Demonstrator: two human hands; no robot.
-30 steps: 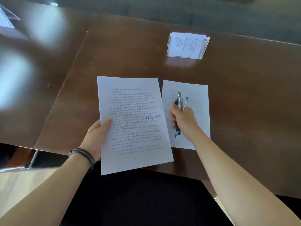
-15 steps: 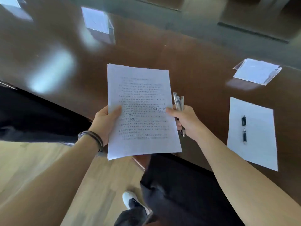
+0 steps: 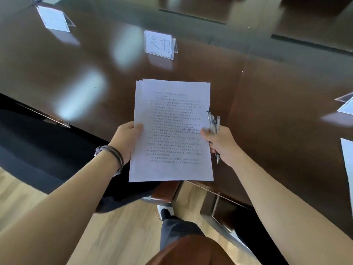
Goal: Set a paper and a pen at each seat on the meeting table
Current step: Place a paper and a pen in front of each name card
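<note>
I hold a small stack of printed papers (image 3: 172, 119) above the near edge of the dark wooden meeting table (image 3: 267, 104). My left hand (image 3: 126, 140), with a cord bracelet on its wrist, grips the stack's left edge. My right hand (image 3: 221, 142) pinches the stack's right edge with the thumb and clutches a few clear pens (image 3: 213, 124) in the fist. A clear name card stand (image 3: 160, 44) stands on the table straight beyond the stack. The corner of a laid-out sheet (image 3: 348, 159) shows at the right frame edge.
Another name card (image 3: 53, 19) stands at the far left, and part of a third (image 3: 346, 105) shows at the right edge. A dark chair (image 3: 38, 142) with a brown armrest (image 3: 164, 190) sits below the table edge. My shoe (image 3: 165, 211) is on the wooden floor.
One pen was left on the sheet at the previous seat. I have moved left along the table; that sheet slid to the right frame edge. My right hand came onto the stack, and a new name card is ahead.
</note>
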